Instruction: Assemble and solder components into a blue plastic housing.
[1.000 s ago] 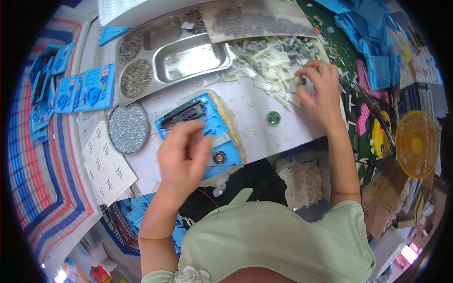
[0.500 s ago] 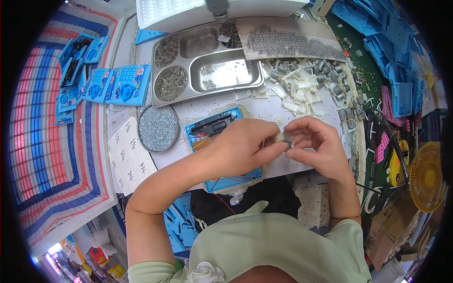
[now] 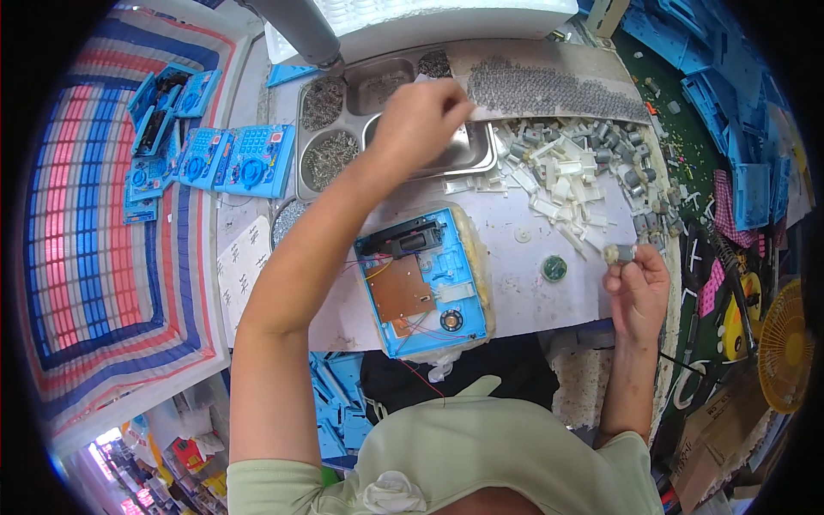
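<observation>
My right hand (image 3: pixel 638 287) is closed at the right of the table, pinching a small grey motor (image 3: pixel 624 254) with a cream-coloured end. My left hand (image 3: pixel 422 120) is raised over the metal compartment tray (image 3: pixel 311 184), its curled fingers at the left edge of a board (image 3: pixel 549 53) covered with small grey parts. Whatever those fingertips hold is hidden. Between my arms lies an opened blue plastic casing (image 3: pixel 468 330) on a padded wrap. It contains a brown circuit board (image 3: pixel 399 290), a black part, thin wires and a round dark metal-rimmed piece.
Beyond the casing spreads a pile of white plastic parts and grey motors (image 3: pixel 571 180). A small round green-filled pot (image 3: pixel 554 269) and a white disc (image 3: pixel 523 234) lie nearer. At left are finished-looking blue casings (image 3: pixel 253 159) and a partly covered bowl (image 3: pixel 286 225).
My left hand has left the motor and reached up and away to the tray and board. My right hand has moved right with the motor, uncovering the casing and green pot.
</observation>
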The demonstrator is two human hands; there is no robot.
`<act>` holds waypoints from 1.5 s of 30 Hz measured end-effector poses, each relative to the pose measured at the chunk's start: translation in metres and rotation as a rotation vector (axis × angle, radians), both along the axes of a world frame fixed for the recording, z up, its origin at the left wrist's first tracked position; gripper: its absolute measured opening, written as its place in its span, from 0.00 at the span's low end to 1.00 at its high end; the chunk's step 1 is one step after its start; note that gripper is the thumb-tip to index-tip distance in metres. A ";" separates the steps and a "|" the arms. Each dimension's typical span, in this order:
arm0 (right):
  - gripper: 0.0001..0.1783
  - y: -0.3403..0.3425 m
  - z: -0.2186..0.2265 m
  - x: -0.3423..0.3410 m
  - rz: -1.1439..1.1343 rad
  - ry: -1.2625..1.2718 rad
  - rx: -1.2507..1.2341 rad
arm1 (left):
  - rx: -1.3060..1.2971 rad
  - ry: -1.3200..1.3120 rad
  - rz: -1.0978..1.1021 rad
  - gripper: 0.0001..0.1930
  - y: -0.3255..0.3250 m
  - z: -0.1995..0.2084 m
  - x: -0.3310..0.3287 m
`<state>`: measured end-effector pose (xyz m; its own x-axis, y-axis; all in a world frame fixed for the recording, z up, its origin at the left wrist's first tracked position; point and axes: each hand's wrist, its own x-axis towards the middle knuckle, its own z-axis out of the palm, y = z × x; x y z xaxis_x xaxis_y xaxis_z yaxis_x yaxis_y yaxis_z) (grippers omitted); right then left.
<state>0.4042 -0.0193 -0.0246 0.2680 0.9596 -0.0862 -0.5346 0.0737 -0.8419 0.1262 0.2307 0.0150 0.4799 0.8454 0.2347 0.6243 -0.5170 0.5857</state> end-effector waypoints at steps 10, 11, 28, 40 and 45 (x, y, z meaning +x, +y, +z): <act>0.12 -0.011 0.000 -0.006 0.185 0.238 -0.096 | 0.065 0.012 0.115 0.09 0.006 -0.021 0.022; 0.13 -0.013 0.000 -0.006 0.198 0.234 -0.091 | 0.073 -0.007 0.115 0.09 0.006 -0.023 0.024; 0.23 0.018 0.033 -0.013 0.476 -1.021 -0.223 | -0.155 -0.292 -0.134 0.07 -0.124 0.052 -0.022; 0.23 0.044 0.041 -0.029 0.623 -1.438 -0.064 | -0.501 -0.671 0.100 0.07 -0.240 0.011 -0.077; 0.25 0.029 0.047 -0.034 0.582 -0.824 -0.205 | -0.454 -0.626 0.101 0.08 -0.251 0.006 -0.069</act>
<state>0.3702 0.0096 0.0225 -0.1840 0.9472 -0.2627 0.3072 -0.1984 -0.9307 0.0576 -0.0204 0.0211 0.2880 0.9559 0.0571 0.1386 -0.1006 0.9852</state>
